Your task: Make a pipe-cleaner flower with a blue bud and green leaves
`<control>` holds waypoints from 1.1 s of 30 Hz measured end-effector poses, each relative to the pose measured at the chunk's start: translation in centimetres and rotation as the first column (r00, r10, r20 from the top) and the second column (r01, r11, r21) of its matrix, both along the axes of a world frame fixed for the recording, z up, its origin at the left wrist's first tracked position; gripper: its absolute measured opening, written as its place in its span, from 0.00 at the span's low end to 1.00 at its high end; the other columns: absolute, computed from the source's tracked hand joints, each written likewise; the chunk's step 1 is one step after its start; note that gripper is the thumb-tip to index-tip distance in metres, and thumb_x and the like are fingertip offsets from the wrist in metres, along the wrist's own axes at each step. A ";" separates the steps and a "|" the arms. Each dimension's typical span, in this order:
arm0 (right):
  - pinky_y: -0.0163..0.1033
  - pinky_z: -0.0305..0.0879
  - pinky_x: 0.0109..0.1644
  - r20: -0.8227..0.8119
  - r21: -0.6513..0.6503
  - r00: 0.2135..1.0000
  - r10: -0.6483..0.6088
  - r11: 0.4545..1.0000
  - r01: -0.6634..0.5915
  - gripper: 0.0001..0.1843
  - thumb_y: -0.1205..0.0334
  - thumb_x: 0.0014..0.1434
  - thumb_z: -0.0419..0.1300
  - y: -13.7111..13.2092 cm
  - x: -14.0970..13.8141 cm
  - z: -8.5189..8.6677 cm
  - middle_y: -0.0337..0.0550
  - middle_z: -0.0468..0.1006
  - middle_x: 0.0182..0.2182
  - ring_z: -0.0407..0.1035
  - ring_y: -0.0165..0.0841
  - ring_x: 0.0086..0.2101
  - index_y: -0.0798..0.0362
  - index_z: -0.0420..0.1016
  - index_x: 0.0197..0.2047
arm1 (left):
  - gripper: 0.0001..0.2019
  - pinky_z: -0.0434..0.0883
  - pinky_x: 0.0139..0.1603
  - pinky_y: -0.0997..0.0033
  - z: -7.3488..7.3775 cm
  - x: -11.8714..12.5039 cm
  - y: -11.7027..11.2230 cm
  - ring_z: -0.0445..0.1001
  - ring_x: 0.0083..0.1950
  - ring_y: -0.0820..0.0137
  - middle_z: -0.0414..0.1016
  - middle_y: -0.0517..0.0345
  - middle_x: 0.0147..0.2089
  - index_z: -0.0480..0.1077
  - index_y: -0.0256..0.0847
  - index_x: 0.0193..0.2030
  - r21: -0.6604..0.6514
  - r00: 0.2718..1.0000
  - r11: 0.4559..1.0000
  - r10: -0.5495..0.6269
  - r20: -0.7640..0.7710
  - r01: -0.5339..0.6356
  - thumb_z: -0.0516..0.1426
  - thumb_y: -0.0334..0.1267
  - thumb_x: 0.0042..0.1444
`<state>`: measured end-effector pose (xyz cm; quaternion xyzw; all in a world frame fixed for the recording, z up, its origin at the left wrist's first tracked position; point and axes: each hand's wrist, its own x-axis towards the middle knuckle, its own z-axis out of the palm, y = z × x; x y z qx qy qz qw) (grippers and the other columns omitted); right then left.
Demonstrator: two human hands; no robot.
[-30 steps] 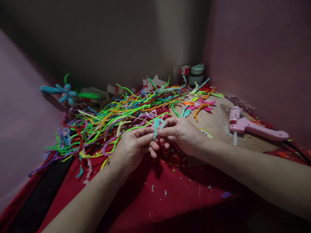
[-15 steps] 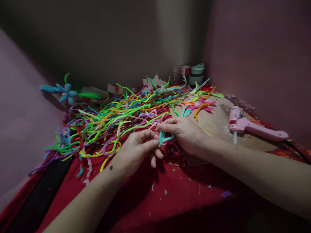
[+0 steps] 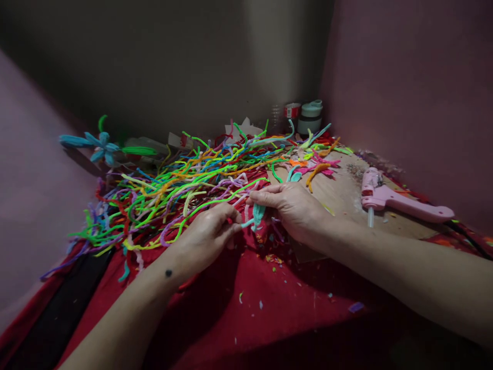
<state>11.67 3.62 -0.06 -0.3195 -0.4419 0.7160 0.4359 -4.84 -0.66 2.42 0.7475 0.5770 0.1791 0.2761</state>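
A turquoise pipe cleaner [image 3: 259,216], bent into narrow loops, hangs between my two hands above the red cloth. My right hand [image 3: 290,203] pinches the top of the loops between thumb and fingers. With thumb and forefinger, my left hand [image 3: 215,226] grips a straight end of the same pipe cleaner that sticks out to the left. Part of the loops is hidden behind my right fingers. Right behind my hands lies a large tangled heap of coloured pipe cleaners [image 3: 185,180].
A pink glue gun [image 3: 404,200] lies on a cardboard sheet [image 3: 339,198] at the right, its cord trailing off. Blue and green pipe-cleaner shapes [image 3: 102,146] stand at the far left. A lidded cup [image 3: 310,118] is at the back. Scraps dot the red cloth [image 3: 277,308].
My left hand has moved left, drawing out one end of the turquoise pipe cleaner. Its open loop has become narrower. My right hand stays nearly in place.
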 end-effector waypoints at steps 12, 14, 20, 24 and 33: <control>0.32 0.58 0.25 -0.083 0.111 0.988 0.132 0.986 -0.123 0.12 0.56 0.46 0.66 -0.2 -0.1 -0.6 0.37 0.71 0.21 0.63 0.24 0.21 0.57 0.73 0.25 | 0.09 0.56 0.19 0.80 -0.2 2.3 -1.1 0.59 0.19 0.80 0.63 0.65 0.18 0.69 0.36 0.27 -0.099 0.884 0.971 0.241 0.401 -0.219 0.58 0.40 0.52; 0.32 0.58 0.26 -0.063 0.126 0.984 0.169 0.979 -0.160 0.12 0.57 0.46 0.66 -0.3 -0.1 -0.7 0.36 0.70 0.22 0.62 0.24 0.22 0.57 0.72 0.24 | 0.10 0.55 0.19 0.79 -0.3 2.2 -1.1 0.59 0.19 0.79 0.64 0.65 0.18 0.70 0.36 0.27 -0.049 0.875 0.963 0.262 0.407 -0.265 0.58 0.42 0.52; 0.31 0.52 0.24 0.046 0.173 0.994 0.100 0.979 -0.106 0.07 0.63 0.48 0.61 -0.6 0.1 -0.1 0.35 0.67 0.19 0.57 0.22 0.20 0.57 0.71 0.23 | 0.09 0.59 0.21 0.78 0.1 1.7 -1.3 0.62 0.23 0.77 0.69 0.62 0.25 0.71 0.37 0.33 0.091 0.904 0.946 0.267 0.334 -0.313 0.61 0.41 0.48; 0.31 0.48 0.20 0.191 0.200 0.977 0.099 0.970 -0.138 0.07 0.63 0.51 0.59 -1.2 0.4 0.9 0.33 0.64 0.15 0.54 0.22 0.17 0.57 0.72 0.25 | 0.14 0.59 0.21 0.80 1.2 1.3 -1.4 0.62 0.24 0.79 0.70 0.61 0.32 0.70 0.40 0.40 0.094 0.800 0.929 0.254 0.543 -0.358 0.63 0.39 0.46; 0.31 0.44 0.20 0.296 0.223 0.908 0.298 0.903 -0.369 0.11 0.60 0.54 0.58 -1.8 0.7 1.0 0.30 0.58 0.14 0.49 0.21 0.17 0.57 0.68 0.24 | 0.06 0.54 0.19 0.79 0.8 0.9 -1.4 0.56 0.20 0.79 0.63 0.64 0.22 0.73 0.39 0.33 -0.095 0.742 0.975 0.215 0.635 -0.201 0.60 0.39 0.52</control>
